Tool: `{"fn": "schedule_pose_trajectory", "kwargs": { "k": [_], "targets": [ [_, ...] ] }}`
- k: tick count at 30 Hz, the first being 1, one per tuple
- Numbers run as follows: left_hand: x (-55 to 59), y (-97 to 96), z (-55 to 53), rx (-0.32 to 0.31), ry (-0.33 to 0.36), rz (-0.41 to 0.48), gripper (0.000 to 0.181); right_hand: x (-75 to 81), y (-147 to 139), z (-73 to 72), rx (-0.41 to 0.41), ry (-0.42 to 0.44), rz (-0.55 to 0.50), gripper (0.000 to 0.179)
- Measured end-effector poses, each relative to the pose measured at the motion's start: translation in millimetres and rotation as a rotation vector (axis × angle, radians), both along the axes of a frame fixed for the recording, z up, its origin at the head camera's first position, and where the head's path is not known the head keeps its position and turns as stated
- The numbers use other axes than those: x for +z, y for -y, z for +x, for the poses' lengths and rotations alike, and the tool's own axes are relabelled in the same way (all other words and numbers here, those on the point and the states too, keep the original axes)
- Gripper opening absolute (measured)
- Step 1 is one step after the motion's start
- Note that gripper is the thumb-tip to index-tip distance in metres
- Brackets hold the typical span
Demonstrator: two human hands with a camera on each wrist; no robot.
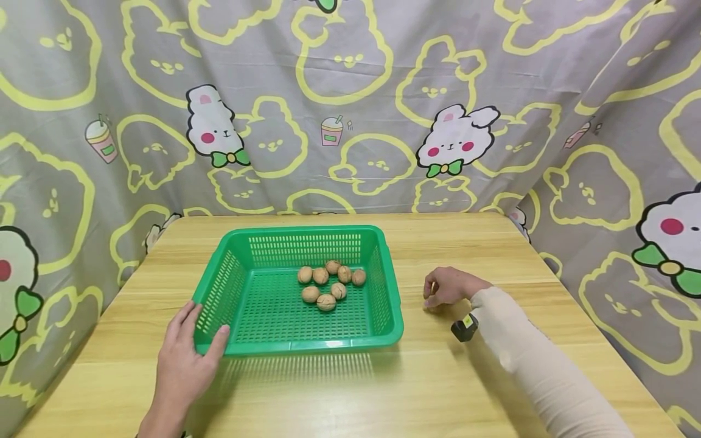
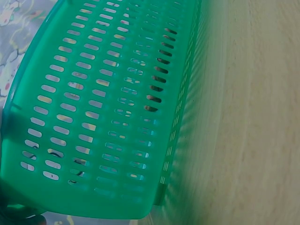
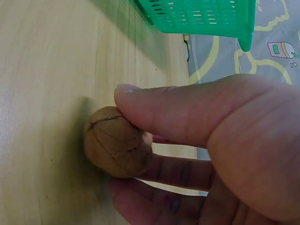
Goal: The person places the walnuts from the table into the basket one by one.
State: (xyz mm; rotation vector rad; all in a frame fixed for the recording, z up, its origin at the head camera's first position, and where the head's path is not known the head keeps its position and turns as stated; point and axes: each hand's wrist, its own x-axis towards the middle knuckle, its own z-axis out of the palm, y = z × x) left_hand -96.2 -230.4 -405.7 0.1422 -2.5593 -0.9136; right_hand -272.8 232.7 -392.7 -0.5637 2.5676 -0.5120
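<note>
A green plastic basket (image 1: 296, 348) with slotted walls stands on the wooden table, several brown walnuts (image 1: 326, 302) gathered in its right half. My left hand (image 1: 183, 359) holds the basket's near left corner, thumb over the front rim and fingers along the left rim. The slotted basket wall (image 2: 93, 108) fills much of the left wrist view. To the right of the basket, my right hand (image 1: 449, 286) is low over the table. The right wrist view shows a cracked-looking walnut (image 3: 117, 143) pinched between its thumb and fingers, close to the tabletop; the hand mostly hides it from the head view.
The wooden table (image 1: 350, 401) reaches back to a grey curtain (image 1: 372, 79) with cartoon rabbits, which hangs behind and along both sides. A small black device (image 1: 464, 328) is worn at my right wrist, over a beige sleeve (image 1: 537, 359).
</note>
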Motion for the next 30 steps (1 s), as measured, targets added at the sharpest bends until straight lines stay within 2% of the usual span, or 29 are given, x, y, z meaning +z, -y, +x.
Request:
{"fn": "schedule_pose_trajectory", "kwargs": {
  "k": [5, 9, 12, 18, 22, 27, 30],
  "targets": [
    [-0.2, -0.1, -0.1, -0.002, 0.000, 0.000, 0.067, 7.6, 2.1, -2.1, -0.017, -0.013, -0.009, 0.011],
    [-0.4, 0.5, -0.2, 0.000, 0.005, -0.002, 0.067, 21.1, 6.6, -5.7, -0.009, -0.050, -0.033, 0.012],
    [-0.1, 0.5, -0.4, 0.001, 0.008, -0.003, 0.067, 33.6, 12.1, -9.8, 0.008, -0.128, -0.059, 0.014],
    [0.1, 0.4, -0.1, -0.003, 0.011, -0.004, 0.067, 56.8, 30.4, -17.6, -0.023, -0.293, -0.128, 0.016],
    [-0.5, 0.1, -0.1, -0.001, 0.008, -0.001, 0.066, 68.9, 48.8, -20.5, -0.029, -0.357, -0.178, 0.017],
    [-0.2, 0.1, -0.4, 0.006, 0.018, 0.011, 0.066, 78.6, 76.2, -21.5, -0.021, -0.383, -0.212, 0.019],
    [0.0, 0.4, -0.6, 0.008, 0.024, 0.014, 0.066, 81.6, 94.5, -20.6, -0.008, -0.368, -0.223, 0.020]
  ]
}}
